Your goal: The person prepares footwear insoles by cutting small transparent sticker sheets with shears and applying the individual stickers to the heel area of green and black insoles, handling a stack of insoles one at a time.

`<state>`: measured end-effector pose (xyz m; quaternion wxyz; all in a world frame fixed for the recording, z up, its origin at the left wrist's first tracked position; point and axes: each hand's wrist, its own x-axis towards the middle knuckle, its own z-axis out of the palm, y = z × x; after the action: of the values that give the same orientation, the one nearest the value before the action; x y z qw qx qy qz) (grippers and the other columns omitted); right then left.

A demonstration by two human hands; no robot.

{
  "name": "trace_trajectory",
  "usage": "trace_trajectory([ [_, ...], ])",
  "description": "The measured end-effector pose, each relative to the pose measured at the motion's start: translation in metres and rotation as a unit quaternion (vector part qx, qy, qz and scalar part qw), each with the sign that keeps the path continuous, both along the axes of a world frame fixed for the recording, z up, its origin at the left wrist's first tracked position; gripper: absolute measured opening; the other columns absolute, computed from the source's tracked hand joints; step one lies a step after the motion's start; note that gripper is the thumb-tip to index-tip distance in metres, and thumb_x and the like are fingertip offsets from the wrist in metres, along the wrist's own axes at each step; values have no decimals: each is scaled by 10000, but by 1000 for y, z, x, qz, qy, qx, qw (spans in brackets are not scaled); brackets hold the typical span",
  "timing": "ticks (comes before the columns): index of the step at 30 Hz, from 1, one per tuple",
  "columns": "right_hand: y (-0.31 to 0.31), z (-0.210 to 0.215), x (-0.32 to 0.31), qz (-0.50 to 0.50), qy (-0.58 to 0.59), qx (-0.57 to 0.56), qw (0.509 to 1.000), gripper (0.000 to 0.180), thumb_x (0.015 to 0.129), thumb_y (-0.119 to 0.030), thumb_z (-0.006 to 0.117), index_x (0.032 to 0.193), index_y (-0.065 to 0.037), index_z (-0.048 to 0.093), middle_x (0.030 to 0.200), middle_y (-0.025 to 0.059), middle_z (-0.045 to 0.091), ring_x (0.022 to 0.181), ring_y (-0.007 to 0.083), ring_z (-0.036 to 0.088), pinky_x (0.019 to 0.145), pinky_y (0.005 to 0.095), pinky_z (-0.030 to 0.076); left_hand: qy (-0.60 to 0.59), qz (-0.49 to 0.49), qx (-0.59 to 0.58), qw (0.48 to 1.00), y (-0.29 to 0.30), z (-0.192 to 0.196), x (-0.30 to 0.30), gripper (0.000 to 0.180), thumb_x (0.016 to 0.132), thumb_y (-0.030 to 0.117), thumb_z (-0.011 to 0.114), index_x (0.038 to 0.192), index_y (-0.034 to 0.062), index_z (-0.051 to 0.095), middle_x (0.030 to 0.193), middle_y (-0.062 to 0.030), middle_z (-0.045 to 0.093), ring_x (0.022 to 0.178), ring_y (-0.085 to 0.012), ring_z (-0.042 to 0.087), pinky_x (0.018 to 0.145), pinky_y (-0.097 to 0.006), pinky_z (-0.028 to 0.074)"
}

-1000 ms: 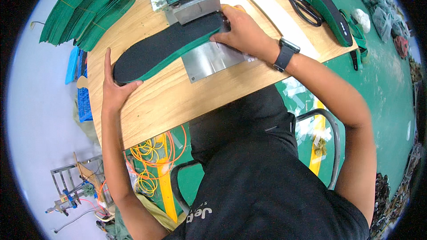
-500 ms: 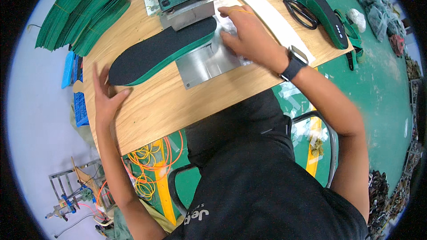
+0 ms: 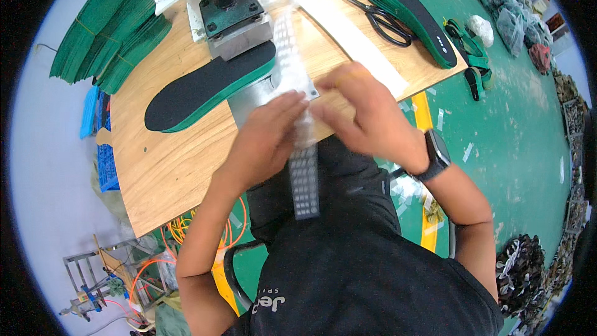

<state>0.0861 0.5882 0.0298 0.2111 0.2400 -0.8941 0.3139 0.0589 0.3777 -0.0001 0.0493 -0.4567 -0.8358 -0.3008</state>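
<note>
A clear strip of small white stickers (image 3: 305, 183) runs from beside the press and hangs past the table edge over my lap. My left hand (image 3: 264, 134) is closed at the strip, its fingertips pressed together against it. Close by on the right, my right hand (image 3: 376, 118) is raised and smeared by motion, so its fingers cannot be read. A black-topped insole with green sides (image 3: 208, 87) lies with one end at the metal block of the press (image 3: 239, 37). Under that end, a shiny metal plate (image 3: 242, 109) is partly hidden by my left hand.
Bundled green insoles (image 3: 102, 34) are heaped at the far left. Black scissors (image 3: 388, 25) and more black-and-green insoles (image 3: 413, 18) lie at the right, past a long white strip (image 3: 348, 31). Green scraps (image 3: 469, 53) lie beyond the table's right edge.
My left hand has left the insole's near-left end and come to the sticker strip. My right hand has moved back from the press toward me. The strip now hangs over my lap.
</note>
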Motion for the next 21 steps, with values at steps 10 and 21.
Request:
trace_trajectory([
  [10, -6, -60, -49, -46, 42, 53, 997, 89, 783, -56, 603, 858, -12, 586, 888, 157, 603, 849, 322, 563, 743, 384, 456, -72, 157, 118, 978, 0, -4, 20, 227, 834, 94, 587, 1040, -1, 599, 1104, -132, 579, 938, -226, 579, 791, -327, 475],
  [21, -38, -27, 54, 174, 97, -115, 973, 220, 744, -52, 587, 953, 13, 564, 990, 147, 584, 884, 321, 580, 780, 395, 486, -541, 110, 162, 818, 4, 0, -4, 327, 919, 294, 545, 890, -15, 650, 753, -60, 649, 684, -96, 589, 622, -216, 465],
])
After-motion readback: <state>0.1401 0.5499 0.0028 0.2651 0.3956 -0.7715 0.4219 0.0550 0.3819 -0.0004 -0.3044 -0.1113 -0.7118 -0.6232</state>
